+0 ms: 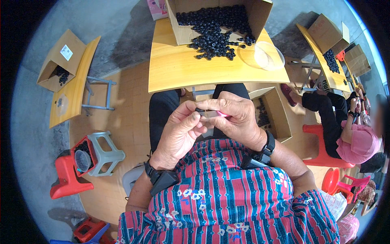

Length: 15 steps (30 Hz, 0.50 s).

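Note:
In front of my lap, my left hand (178, 132) pinches a small black part (199, 110) between thumb and fingers. Close against it, my right hand (240, 118) is closed on a small pink tool (222, 114), mostly covered by the fingers; its tip is too small to make out. Beyond my hands stands a yellow table (174, 69). An open cardboard box (263, 18) lies on it, and many small black round parts (213, 42) spill from its mouth onto the tabletop. A clear round plastic dish (268, 57) sits at the table's right.
An open carton (280, 112) with black parts stands on the floor by my right knee. To the left are a red stool (67, 179), a grey-green stool (107, 154) and another table (77, 97) with a box. A person in pink (357, 140) sits at the right.

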Each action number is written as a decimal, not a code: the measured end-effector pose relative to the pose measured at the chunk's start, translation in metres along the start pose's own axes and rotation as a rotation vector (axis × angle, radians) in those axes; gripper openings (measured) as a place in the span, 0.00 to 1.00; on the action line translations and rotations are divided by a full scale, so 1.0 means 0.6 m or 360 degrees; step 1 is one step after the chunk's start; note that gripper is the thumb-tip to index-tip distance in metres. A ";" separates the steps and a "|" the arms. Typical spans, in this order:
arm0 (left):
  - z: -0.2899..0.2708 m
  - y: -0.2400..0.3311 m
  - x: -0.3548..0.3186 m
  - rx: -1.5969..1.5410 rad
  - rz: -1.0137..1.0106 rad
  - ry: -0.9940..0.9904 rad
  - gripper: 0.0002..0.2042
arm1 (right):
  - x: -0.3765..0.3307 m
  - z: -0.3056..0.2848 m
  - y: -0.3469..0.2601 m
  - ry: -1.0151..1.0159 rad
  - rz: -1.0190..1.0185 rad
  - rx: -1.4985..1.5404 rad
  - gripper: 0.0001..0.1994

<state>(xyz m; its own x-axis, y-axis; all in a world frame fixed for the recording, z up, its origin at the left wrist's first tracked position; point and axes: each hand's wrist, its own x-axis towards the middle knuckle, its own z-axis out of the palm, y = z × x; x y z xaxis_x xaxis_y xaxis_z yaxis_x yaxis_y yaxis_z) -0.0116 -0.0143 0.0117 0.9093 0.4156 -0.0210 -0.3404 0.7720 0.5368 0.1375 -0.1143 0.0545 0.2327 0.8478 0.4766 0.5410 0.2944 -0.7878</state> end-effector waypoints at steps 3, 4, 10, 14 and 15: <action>-0.009 -0.004 -0.001 0.0023 -0.0007 -0.0058 0.13 | 0.000 0.000 0.006 0.0014 -0.0117 -0.0095 0.19; -0.008 -0.006 0.000 -0.0006 -0.0018 -0.0056 0.13 | -0.003 0.002 0.009 0.0051 -0.0129 -0.0101 0.19; -0.001 -0.008 0.001 -0.0051 -0.0010 -0.0034 0.08 | -0.005 0.003 0.006 0.0126 -0.0186 -0.0137 0.15; -0.004 -0.007 0.004 0.0061 0.0090 0.0042 0.08 | -0.001 -0.012 -0.008 0.0042 -0.0239 -0.0161 0.09; -0.003 -0.003 0.004 0.0062 0.0090 0.0043 0.08 | -0.001 -0.014 -0.008 0.0042 -0.0239 -0.0159 0.09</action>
<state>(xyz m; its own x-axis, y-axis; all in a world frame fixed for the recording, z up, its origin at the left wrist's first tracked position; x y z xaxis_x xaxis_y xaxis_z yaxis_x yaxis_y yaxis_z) -0.0095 -0.0138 0.0090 0.8819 0.4712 -0.0119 -0.3811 0.7277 0.5703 0.1413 -0.1200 0.0612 0.1637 0.7854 0.5970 0.6488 0.3702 -0.6649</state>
